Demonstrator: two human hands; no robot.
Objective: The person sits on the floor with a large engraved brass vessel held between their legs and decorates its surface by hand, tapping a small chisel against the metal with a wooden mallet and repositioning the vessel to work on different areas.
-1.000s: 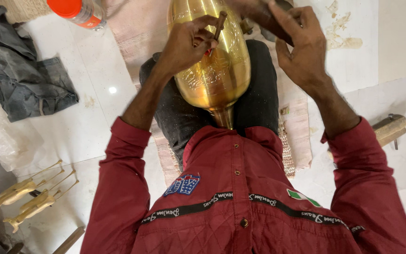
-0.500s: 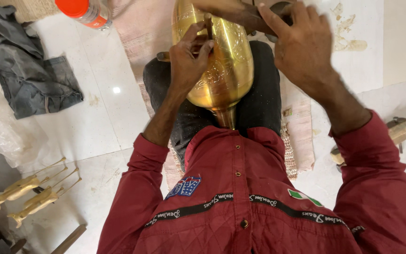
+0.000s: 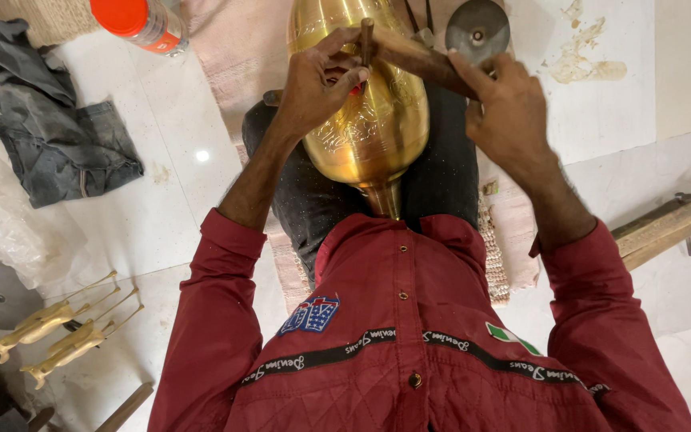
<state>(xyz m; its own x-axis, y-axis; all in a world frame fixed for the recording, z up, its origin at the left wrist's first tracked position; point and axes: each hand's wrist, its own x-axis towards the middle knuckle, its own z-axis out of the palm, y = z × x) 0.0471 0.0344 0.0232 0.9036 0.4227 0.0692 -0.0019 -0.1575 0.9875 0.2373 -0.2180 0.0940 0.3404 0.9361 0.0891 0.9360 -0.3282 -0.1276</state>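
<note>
We see a brass vase lying across the lap at twelve o'clock, neck toward the body. The left hand pinches a small chisel upright on its engraved wall; the right hand grips a wooden mallet. Engraving appears under way; the next blow calls for a steady chisel. The vase's far end is cut off, and the chisel tip is hidden.

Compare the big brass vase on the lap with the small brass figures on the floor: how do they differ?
The brass vase is large and rounded; the brass figures are small and thin, with long prongs. The vase lies across the person's lap, with the left hand holding a short rod against it; the figures lie untouched on the floor. Both are golden metal.
</note>
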